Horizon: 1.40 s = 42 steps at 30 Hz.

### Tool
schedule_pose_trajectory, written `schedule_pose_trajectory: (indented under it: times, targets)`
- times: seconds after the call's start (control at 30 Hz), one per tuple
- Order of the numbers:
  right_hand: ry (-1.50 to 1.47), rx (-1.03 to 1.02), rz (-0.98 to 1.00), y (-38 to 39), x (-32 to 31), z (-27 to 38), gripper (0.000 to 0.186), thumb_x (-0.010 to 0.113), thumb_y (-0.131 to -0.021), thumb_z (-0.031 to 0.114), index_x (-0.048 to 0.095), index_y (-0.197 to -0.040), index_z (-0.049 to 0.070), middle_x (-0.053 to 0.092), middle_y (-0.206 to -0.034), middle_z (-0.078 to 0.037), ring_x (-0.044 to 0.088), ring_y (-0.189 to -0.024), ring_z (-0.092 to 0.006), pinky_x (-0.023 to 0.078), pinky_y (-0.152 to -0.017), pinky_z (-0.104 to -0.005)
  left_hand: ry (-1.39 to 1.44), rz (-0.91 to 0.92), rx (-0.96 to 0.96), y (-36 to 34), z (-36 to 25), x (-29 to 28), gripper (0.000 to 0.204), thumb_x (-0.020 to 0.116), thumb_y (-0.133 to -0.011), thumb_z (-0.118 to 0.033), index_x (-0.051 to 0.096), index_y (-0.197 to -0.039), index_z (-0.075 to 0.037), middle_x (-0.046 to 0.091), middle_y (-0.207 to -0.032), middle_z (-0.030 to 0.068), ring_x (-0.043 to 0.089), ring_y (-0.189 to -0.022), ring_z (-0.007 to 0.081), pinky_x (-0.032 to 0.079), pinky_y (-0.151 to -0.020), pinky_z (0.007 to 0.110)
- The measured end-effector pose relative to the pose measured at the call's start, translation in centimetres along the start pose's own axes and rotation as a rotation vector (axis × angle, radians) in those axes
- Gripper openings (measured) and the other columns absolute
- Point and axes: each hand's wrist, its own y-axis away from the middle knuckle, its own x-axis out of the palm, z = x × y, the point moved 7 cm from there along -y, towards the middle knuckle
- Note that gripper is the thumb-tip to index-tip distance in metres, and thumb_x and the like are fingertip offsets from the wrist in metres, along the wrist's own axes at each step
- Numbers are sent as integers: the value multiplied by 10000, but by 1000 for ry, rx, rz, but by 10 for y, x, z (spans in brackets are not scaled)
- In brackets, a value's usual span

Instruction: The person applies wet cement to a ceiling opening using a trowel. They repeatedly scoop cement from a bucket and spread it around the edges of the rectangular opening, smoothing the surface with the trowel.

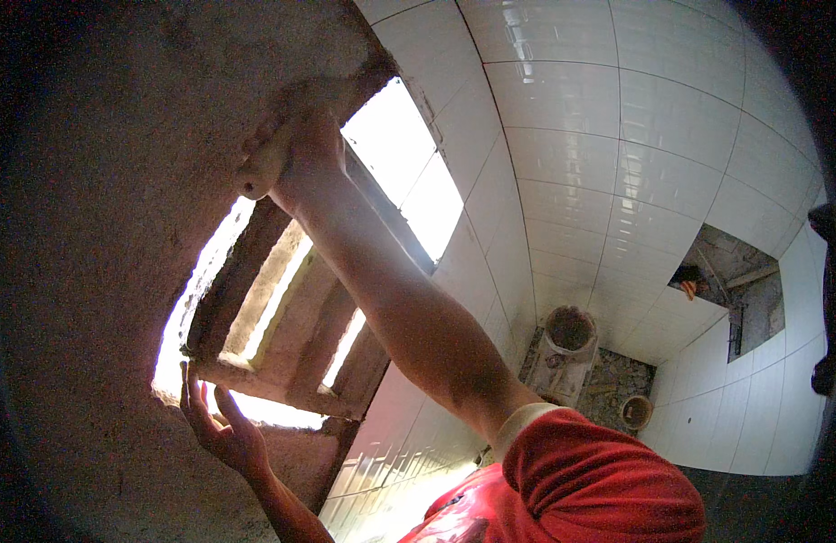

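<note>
My right hand (pixel 309 149) is raised to the top of a bright opening in the rough grey wall (pixel 101 271). Its fingers wrap around the thick pale handle (pixel 262 172) of a hand tool. Shadow hides the tool's working end, so I cannot tell its kind. Lower down, my left hand (pixel 223 439) holds nothing, its fingers apart and its fingertips at the lower left corner of the opening. Between the two hands, dark slats (pixel 296 299) cross the opening, with daylight coming through the gaps.
White glossy tiles (pixel 572 100) cover the adjoining walls. On the right, a cut-out (pixel 753 290) in the tiles shows rough masonry and a small orange thing (pixel 688 289). Far below stand a bucket (pixel 570 330) and a smaller round container (pixel 635 413) on a rubble-strewn floor (pixel 608 376).
</note>
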Motion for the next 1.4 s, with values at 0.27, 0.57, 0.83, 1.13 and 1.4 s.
schedule_pose_trajectory:
  times: [0.27,0.57,0.83,1.13,1.4]
  targets:
    - [17,-87,17,54,22,-5,324,369,-1028,393,491,-1079,97,551,-863,-102,588,-703,-270,524,-610,-463,-27,15,-48,4,4,1,436,492,-1036,-301,521,-1374,-27,519,-1423,163,538,-1257,311,500,-1009,457]
    - [-34,-9,-44,86,29,-18,346,418,-1002,407,492,-1038,71,542,-769,-90,554,-594,-217,495,-531,-397,-79,12,-70,4,8,0,429,494,-1036,-298,523,-1373,-34,521,-1425,149,545,-1243,313,505,-998,455]
    - [173,-118,0,59,9,24,369,345,-1023,369,563,-993,72,613,-748,-94,605,-574,-208,541,-483,-349,-82,11,11,1,1,-2,447,487,-1038,-316,528,-1349,3,523,-1429,153,543,-1242,322,511,-982,447]
    - [-64,-81,241,22,7,79,292,310,-1003,159,574,-1028,35,652,-781,-110,651,-566,-156,601,-490,-253,-46,-8,2,0,-1,0,439,486,-1037,-331,536,-1339,-17,525,-1429,152,536,-1256,323,505,-993,450]
    - [-201,-89,283,16,1,78,302,300,-1001,175,563,-1043,33,655,-819,-113,646,-591,-168,603,-502,-262,-74,10,7,2,2,-1,411,485,-1039,-281,524,-1344,-9,528,-1423,161,545,-1243,331,508,-986,465]
